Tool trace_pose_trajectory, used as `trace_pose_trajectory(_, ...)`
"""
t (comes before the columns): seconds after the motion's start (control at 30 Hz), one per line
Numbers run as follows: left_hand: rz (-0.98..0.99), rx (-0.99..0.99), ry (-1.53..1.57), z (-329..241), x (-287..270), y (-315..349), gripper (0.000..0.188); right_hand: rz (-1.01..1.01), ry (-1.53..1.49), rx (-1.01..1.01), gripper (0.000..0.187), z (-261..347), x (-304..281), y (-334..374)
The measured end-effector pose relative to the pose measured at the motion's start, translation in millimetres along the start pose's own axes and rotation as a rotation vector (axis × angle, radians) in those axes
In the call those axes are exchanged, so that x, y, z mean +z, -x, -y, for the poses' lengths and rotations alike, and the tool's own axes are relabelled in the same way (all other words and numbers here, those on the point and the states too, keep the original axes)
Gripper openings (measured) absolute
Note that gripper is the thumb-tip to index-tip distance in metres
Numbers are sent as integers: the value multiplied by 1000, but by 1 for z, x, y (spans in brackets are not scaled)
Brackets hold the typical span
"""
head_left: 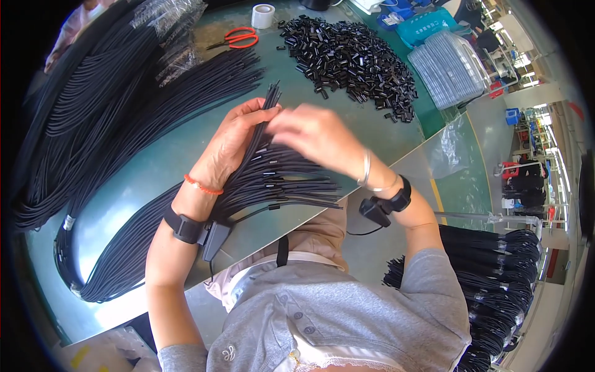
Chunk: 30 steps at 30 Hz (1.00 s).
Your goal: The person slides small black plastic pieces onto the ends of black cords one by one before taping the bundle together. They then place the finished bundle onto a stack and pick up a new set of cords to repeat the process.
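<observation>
My left hand [240,133] is closed round a small bunch of black cables [257,137], whose cut ends stick up past the thumb. Close beside those ends is my right hand [313,133], its fingers smeared by motion, so what they hold, if anything, does not show. Below both hands a fan of black cables [242,189] lies on the table, several bearing short black sleeves [269,184] near their ends. A large heap of small black tube pieces [347,62] spreads out beyond my right hand.
Thick bundles of black cables [93,105] cover the table's left side, partly under clear plastic wrap [167,31]. Red-handled scissors [240,38] and a white tape roll [263,17] lie at the back. Right are stacked clear trays [447,68] and a rack of hanging cables [496,273].
</observation>
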<state>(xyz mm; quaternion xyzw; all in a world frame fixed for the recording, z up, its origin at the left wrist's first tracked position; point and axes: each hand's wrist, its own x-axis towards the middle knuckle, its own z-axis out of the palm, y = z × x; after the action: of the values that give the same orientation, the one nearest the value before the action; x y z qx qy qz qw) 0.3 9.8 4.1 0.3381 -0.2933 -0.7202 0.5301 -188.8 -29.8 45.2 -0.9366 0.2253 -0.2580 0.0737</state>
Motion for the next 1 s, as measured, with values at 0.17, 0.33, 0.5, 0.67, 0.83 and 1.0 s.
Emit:
trace_pose_trajectory(0.17, -14, -36, -35, -1, 0, -1, 14, -26, 237, 418, 17, -62, -6, 17)
trace_pose_trajectory(0.33, 13, -54, -96, -1, -2, -1, 15, -1, -52, 408, 16, -74, 5, 21)
trace_pose_trajectory(0.5, 22, -15, -152, 3, -4, -1, 15, -64, -1013, 673, 16, -57, -5, 6)
trace_pose_trajectory(0.67, 1, -24, -132, 2, -4, -2, 15, 22, -1256, 751, 19, -34, -7, -2)
trace_pose_trajectory(0.83, -3, -5, -122, 3, -3, -2, 17, 9, -1211, 721, 17, -39, -4, -3)
trace_pose_trajectory(1.0, 1, 5, -69, 6, -7, -2, 15, 191, -831, 445, 10, -27, -10, -10)
